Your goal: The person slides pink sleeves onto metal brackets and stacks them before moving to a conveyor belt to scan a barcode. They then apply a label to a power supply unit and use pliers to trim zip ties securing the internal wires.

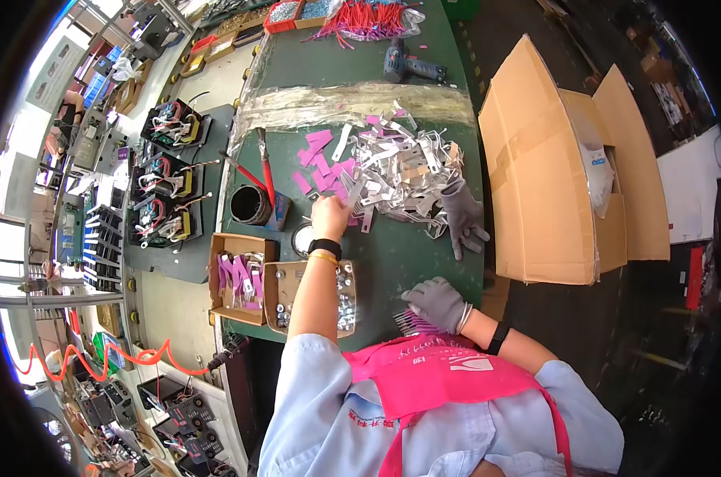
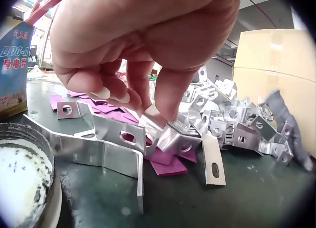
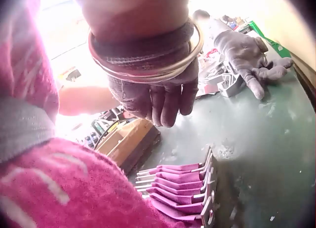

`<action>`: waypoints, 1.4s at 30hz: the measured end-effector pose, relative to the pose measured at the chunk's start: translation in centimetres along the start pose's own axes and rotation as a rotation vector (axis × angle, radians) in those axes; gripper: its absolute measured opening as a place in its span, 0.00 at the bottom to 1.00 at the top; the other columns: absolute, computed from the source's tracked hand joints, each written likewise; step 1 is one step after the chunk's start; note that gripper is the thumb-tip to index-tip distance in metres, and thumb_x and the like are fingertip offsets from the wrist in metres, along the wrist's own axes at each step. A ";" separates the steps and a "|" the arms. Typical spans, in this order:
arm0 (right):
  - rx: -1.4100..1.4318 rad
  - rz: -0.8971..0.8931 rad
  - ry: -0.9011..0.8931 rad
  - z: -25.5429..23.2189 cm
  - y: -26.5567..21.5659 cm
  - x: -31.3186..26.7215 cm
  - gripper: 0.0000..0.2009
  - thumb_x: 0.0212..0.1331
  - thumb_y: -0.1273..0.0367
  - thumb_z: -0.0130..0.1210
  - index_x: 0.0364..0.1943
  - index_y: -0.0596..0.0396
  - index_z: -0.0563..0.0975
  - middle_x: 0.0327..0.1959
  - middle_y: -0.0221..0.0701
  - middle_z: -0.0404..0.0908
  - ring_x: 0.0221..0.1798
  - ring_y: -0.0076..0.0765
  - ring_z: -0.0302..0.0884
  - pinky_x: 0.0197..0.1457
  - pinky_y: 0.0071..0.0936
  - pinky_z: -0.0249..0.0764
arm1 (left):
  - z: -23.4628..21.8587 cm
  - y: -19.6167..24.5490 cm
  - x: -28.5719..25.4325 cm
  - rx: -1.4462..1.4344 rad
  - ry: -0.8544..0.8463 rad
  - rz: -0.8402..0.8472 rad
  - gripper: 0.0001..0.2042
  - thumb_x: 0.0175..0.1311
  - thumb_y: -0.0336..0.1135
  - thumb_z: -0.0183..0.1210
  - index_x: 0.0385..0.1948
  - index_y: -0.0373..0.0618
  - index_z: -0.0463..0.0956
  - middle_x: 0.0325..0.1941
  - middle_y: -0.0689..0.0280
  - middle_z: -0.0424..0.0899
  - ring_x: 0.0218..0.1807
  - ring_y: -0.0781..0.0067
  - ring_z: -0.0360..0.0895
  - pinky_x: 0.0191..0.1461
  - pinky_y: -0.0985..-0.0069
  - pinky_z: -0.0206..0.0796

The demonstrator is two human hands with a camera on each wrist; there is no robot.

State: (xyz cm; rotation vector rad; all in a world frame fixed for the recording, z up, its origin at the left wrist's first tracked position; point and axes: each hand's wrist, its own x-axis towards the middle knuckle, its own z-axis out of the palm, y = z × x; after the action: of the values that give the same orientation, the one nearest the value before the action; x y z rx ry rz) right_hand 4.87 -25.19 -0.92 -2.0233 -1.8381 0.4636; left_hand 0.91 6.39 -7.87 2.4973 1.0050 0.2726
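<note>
At the near left edge of a heap of metal brackets [image 1: 404, 163], the bare left hand [image 1: 329, 219] reaches down. In the left wrist view its thumb and a finger [image 2: 170, 97] pinch a small silver bracket [image 2: 153, 120]; other brackets [image 2: 98, 149] and pink pieces [image 2: 168, 164] lie below. The gloved right hand [image 1: 436, 304] is beside a row of brackets with pink covers [image 1: 412, 322] by the person's apron. In the right wrist view the right hand's fingers [image 3: 170, 102] hang loosely above that row [image 3: 182, 188], apart from it, with nothing visible in them.
An empty grey glove [image 1: 462, 219] lies right of the heap. Near the left arm are a round tin [image 1: 303, 238], a box of pink pieces [image 1: 241, 278], a box of screws [image 1: 344, 298] and a dark pot [image 1: 250, 205]. A large carton [image 1: 535, 175] stands right.
</note>
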 end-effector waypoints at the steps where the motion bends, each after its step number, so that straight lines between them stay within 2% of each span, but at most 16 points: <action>1: 0.097 0.028 0.015 -0.2 0.2 0.1 0.11 0.52 0.65 0.52 0.41 0.45 0.77 0.34 0.30 0.78 0.37 0.36 0.77 0.43 0.34 0.69 | -0.1 0.3 -0.2 -0.005 -0.030 -0.004 0.11 0.40 0.40 0.65 0.20 0.42 0.80 0.25 0.54 0.78 0.36 0.55 0.76 0.44 0.64 0.68; 3: 0.290 0.079 0.049 -0.8 1.0 0.6 0.11 0.52 0.66 0.54 0.41 0.46 0.78 0.35 0.32 0.79 0.36 0.36 0.78 0.40 0.33 0.71 | -1.3 1.2 -0.7 -0.049 -0.073 -0.052 0.10 0.41 0.39 0.65 0.19 0.42 0.80 0.23 0.55 0.79 0.34 0.56 0.77 0.41 0.65 0.69; 6: 0.745 0.315 0.477 -2.0 0.7 3.1 0.11 0.55 0.67 0.55 0.42 0.50 0.78 0.34 0.31 0.80 0.33 0.30 0.77 0.35 0.27 0.72 | -6.8 5.8 -4.0 -0.403 -0.191 -0.177 0.10 0.43 0.38 0.65 0.19 0.41 0.80 0.19 0.59 0.81 0.22 0.66 0.79 0.30 0.72 0.69; 8: 1.111 0.571 0.421 -3.7 0.1 4.8 0.11 0.58 0.64 0.53 0.40 0.54 0.78 0.33 0.27 0.79 0.33 0.22 0.74 0.33 0.22 0.70 | -7.9 8.6 -7.0 -0.572 -0.363 -0.157 0.09 0.45 0.37 0.65 0.20 0.41 0.81 0.17 0.63 0.80 0.21 0.74 0.77 0.29 0.76 0.67; 9: 1.290 0.701 0.383 -4.1 -0.1 5.2 0.12 0.59 0.63 0.52 0.39 0.55 0.78 0.32 0.24 0.79 0.33 0.17 0.72 0.32 0.19 0.69 | -8.1 9.8 -8.4 -0.499 -0.436 -0.081 0.09 0.44 0.37 0.65 0.20 0.41 0.81 0.18 0.62 0.80 0.22 0.71 0.77 0.30 0.74 0.68; 12: 1.292 0.567 0.426 -1.5 1.6 5.5 0.14 0.59 0.62 0.52 0.41 0.58 0.76 0.33 0.26 0.79 0.32 0.18 0.72 0.33 0.19 0.70 | -6.8 11.2 -11.3 -0.420 -0.405 0.233 0.12 0.44 0.37 0.67 0.27 0.39 0.80 0.22 0.57 0.79 0.23 0.64 0.76 0.30 0.72 0.68; 14: 1.299 0.608 0.472 -1.7 1.9 5.0 0.13 0.61 0.62 0.50 0.40 0.58 0.73 0.31 0.29 0.79 0.31 0.22 0.74 0.32 0.19 0.70 | -7.4 11.1 -10.6 -0.507 -0.514 0.175 0.11 0.45 0.38 0.65 0.26 0.40 0.79 0.24 0.55 0.80 0.29 0.58 0.79 0.35 0.67 0.69; 17: 1.361 0.604 0.765 -3.3 1.2 4.7 0.09 0.63 0.66 0.47 0.37 0.59 0.72 0.25 0.34 0.79 0.24 0.27 0.76 0.28 0.22 0.72 | -8.4 7.4 -4.2 -0.466 -0.170 -0.019 0.11 0.48 0.38 0.63 0.29 0.41 0.79 0.26 0.55 0.81 0.31 0.56 0.79 0.36 0.66 0.70; 18: 1.345 0.599 0.732 -3.6 1.3 4.3 0.10 0.63 0.65 0.47 0.37 0.58 0.72 0.24 0.34 0.79 0.23 0.26 0.75 0.27 0.21 0.71 | -6.6 4.4 -1.6 -0.391 0.049 0.019 0.11 0.49 0.39 0.62 0.30 0.42 0.79 0.26 0.55 0.81 0.31 0.55 0.79 0.37 0.66 0.70; 20: 1.304 0.567 0.674 -4.5 2.3 3.6 0.10 0.63 0.65 0.47 0.38 0.58 0.72 0.22 0.33 0.78 0.20 0.25 0.73 0.24 0.20 0.69 | -5.6 1.5 3.0 -0.319 0.111 -0.183 0.13 0.49 0.40 0.62 0.31 0.41 0.79 0.29 0.54 0.82 0.34 0.54 0.79 0.38 0.65 0.70; 23: 1.279 0.562 0.620 -4.5 2.8 2.5 0.10 0.62 0.66 0.46 0.39 0.59 0.72 0.18 0.32 0.76 0.18 0.23 0.72 0.21 0.19 0.67 | -2.5 -2.1 7.8 -0.057 0.256 -0.208 0.14 0.49 0.42 0.63 0.30 0.39 0.78 0.31 0.53 0.81 0.39 0.54 0.79 0.41 0.64 0.71; 29: 1.198 0.688 0.595 -5.9 2.0 1.2 0.10 0.64 0.66 0.46 0.40 0.58 0.72 0.19 0.30 0.76 0.20 0.22 0.73 0.24 0.18 0.69 | -1.6 -0.6 10.3 0.188 0.063 -0.521 0.21 0.42 0.48 0.68 0.34 0.43 0.80 0.38 0.54 0.81 0.44 0.55 0.79 0.45 0.61 0.73; 33: 1.197 0.691 0.568 -6.4 1.8 1.0 0.10 0.64 0.66 0.46 0.40 0.58 0.73 0.20 0.30 0.77 0.21 0.21 0.74 0.26 0.18 0.70 | 0.1 -2.4 11.0 0.020 0.025 -0.561 0.18 0.40 0.40 0.68 0.36 0.45 0.79 0.33 0.54 0.82 0.41 0.54 0.80 0.44 0.64 0.73; 36: 1.201 0.649 0.564 -6.6 1.3 1.6 0.10 0.64 0.66 0.46 0.40 0.58 0.73 0.19 0.30 0.76 0.21 0.21 0.73 0.25 0.18 0.69 | 0.3 -2.7 10.2 -0.216 0.284 -0.473 0.17 0.38 0.38 0.70 0.29 0.40 0.77 0.28 0.56 0.82 0.32 0.60 0.80 0.38 0.68 0.72; 37: 1.201 0.638 0.566 -6.8 1.2 1.8 0.10 0.64 0.66 0.45 0.40 0.58 0.73 0.19 0.30 0.76 0.21 0.20 0.73 0.25 0.18 0.69 | -0.5 -2.5 9.7 -0.427 0.225 -0.457 0.12 0.43 0.35 0.68 0.25 0.41 0.76 0.24 0.65 0.80 0.27 0.73 0.78 0.32 0.74 0.69; 42: 1.062 0.514 0.548 -9.4 1.0 3.8 0.10 0.64 0.67 0.44 0.39 0.60 0.74 0.17 0.28 0.73 0.19 0.19 0.69 0.23 0.17 0.65 | -8.1 6.4 1.4 -1.342 0.021 -0.480 0.05 0.54 0.31 0.63 0.26 0.47 0.75 0.26 0.75 0.78 0.27 0.86 0.72 0.29 0.83 0.59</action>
State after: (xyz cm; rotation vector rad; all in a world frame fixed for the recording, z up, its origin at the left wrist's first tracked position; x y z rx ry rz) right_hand 10.52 -21.99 6.85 -1.5541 -0.5015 0.7198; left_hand 3.12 5.82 2.28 1.0278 0.9103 0.5679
